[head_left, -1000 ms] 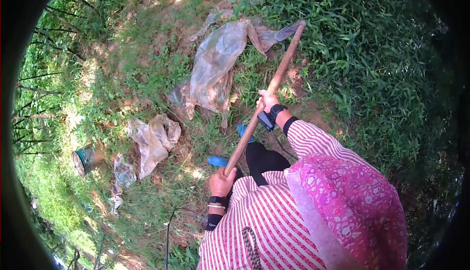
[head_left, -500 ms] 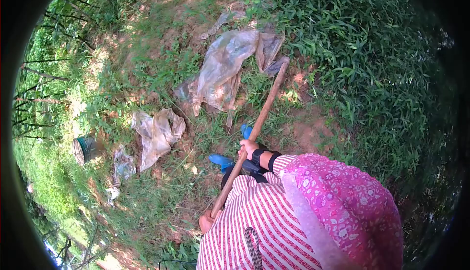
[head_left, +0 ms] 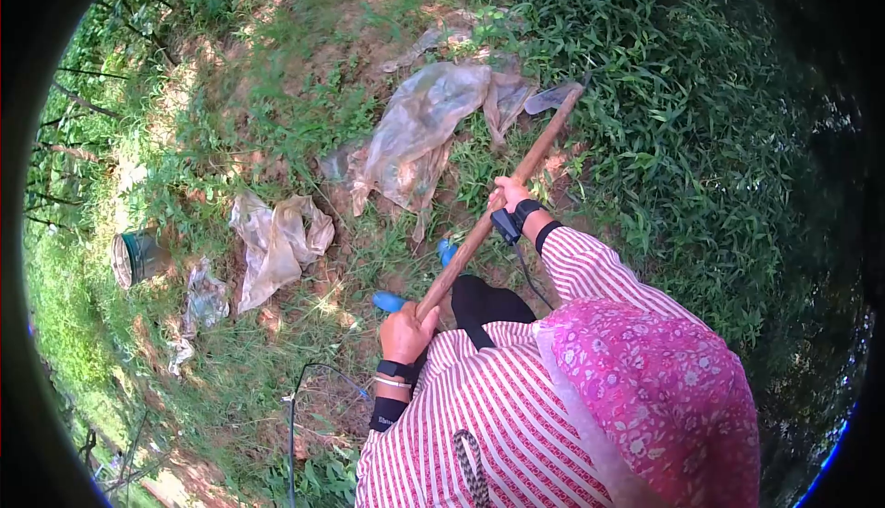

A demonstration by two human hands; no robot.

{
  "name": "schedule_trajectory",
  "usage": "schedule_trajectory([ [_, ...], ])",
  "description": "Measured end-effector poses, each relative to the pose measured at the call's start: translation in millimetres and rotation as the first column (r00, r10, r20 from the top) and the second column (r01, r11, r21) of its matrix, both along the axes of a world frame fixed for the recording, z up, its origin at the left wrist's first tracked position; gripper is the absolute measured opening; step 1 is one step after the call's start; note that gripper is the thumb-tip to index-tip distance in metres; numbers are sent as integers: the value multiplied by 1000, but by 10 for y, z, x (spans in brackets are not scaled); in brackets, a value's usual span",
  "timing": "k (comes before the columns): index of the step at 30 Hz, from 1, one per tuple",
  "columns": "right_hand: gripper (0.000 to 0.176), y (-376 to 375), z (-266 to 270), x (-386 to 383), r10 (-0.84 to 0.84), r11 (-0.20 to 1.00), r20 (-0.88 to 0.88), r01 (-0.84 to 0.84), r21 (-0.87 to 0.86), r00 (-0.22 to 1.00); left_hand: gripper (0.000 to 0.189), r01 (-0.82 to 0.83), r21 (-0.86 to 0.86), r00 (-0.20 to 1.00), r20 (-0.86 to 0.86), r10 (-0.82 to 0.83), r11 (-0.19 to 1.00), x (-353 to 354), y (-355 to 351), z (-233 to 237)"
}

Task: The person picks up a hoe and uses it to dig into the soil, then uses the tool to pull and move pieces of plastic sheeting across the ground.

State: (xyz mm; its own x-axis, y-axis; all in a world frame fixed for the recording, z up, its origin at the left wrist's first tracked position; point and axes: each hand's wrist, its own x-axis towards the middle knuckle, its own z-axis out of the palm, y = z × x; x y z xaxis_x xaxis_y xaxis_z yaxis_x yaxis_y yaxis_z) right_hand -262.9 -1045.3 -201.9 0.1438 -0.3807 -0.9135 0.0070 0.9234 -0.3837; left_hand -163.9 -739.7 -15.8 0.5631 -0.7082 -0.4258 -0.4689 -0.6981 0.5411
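A hoe with a long wooden handle (head_left: pixel 468 248) runs slantwise across the view, and both my hands are wrapped round it. My left hand (head_left: pixel 406 331) grips the lower end, close to my striped shirt. Farther up the shaft, my right hand (head_left: pixel 510 194) is closed on the wood, with a black band and a small dark device at its wrist. At the far end the hoe's metal blade (head_left: pixel 551 97) is close to dense green plants (head_left: pixel 645 84). Just left of the blade lies a crumpled, dirty plastic sheet (head_left: pixel 429 107) on the ground.
Another crumpled plastic sheet (head_left: pixel 281 245) and a smaller plastic piece (head_left: pixel 205 296) lie to the left. Beyond them a bucket (head_left: pixel 138 259) rests tilted in the grass. My blue boots (head_left: pixel 389 301) stand under the handle. A dark cable (head_left: pixel 293 416) bends at lower left.
Both hands have moved up the view with the hoe. The blade has shifted up and right, away from the plastic sheet's edge toward the plants. My left hand now shows fully.
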Motion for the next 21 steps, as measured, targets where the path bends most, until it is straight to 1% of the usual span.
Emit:
schedule_trajectory([
  [1, 19, 115, -12, 66, 25, 999, 32, -26, 28, 999, 33, 21, 33, 999, 48, -22, 999, 48, 15, 87],
  [2, 20, 266, -32, 143, 51, 997, 64, -54, 57, 997, 34, 19, 50, 991, 134, -26, 999, 79, 93, 219],
  [3, 21, 482, 26, 243, 71, 990, 60, -78, 117, 996, 35, -3, 87, 984, 178, -12, 996, 98, 214, 381],
  [4, 20, 748, 77, 330, 61, 986, 97, -75, 150, 993, 35, -28, 123, 975, 223, 0, 992, 97, 369, 514],
  [5, 21, 1028, 77, 394, 4, 976, 163, -40, 216, 987, 35, -44, 150, 969, 249, 6, 988, 77, 595, 589],
  [6, 20, 1240, 131, 421, 6, 976, 197, -49, 210, 980, 35, -59, 180, 962, 274, 7, 982, 30, 809, 664],
  [8, 20, 1518, 289, 435, 66, 972, 194, -107, 210, 979, 37, -178, 185, 965, 227, 134, 966, -176, 1194, 653],
  [9, 20, 1538, 360, 480, 67, 972, 196, -109, 211, 978, 37, -250, 141, 957, 189, 222, 958, -298, 1371, 571],
  [10, 19, 1557, 426, 505, 88, 956, 200, -139, 259, 976, 37, -240, 203, 965, 154, 211, 949, -330, 1313, 709],
  [11, 19, 1572, 463, 506, 109, 937, 204, -169, 306, 973, 36, -250, 223, 963, 153, 220, 942, -384, 1288, 707],
  [12, 19, 1547, 459, 532, 112, 937, 202, -171, 305, 973, 36, -261, 241, 961, 153, 229, 935, -415, 1265, 696],
  [13, 20, 1456, 456, 604, 104, 948, 274, -179, 264, 956, 36, -264, 238, 960, 152, 233, 935, -418, 1222, 641],
  [14, 21, 1354, 439, 675, 100, 957, 346, -186, 224, 933, 36, -266, 147, 954, 178, 239, 953, -417, 1167, 540],
  [15, 21, 1236, 539, 764, 106, 966, 346, -180, 188, 932, 36, -263, 62, 948, 205, 246, 963, -408, 1124, 461],
  [16, 22, 1120, 547, 843, 101, 968, 325, -169, 186, 940, 36, -265, 68, 947, 206, 247, 962, -364, 1057, 386],
  [17, 22, 979, 621, 907, 139, 974, 330, -189, 127, 934, 35, -242, 48, 956, 182, 230, 969, -292, 944, 292],
  [18, 22, 758, 542, 926, 106, 985, 326, -145, 98, 939, 34, -218, 18, 965, 154, 213, 976, -237, 823, 198],
  [19, 21, 640, 592, 912, 122, 990, 290, -139, 38, 949, 34, -219, 12, 965, 149, 215, 976, -206, 715, 143],
  [20, 20, 546, 644, 883, 138, 990, 253, -137, -21, 958, 33, -229, -39, 968, 94, 232, 973, -200, 618, 99],
  [21, 19, 449, 675, 839, 146, 989, 177, -137, -60, 973, 32, -244, -86, 968, 37, 248, 966, -207, 536, 59],
])
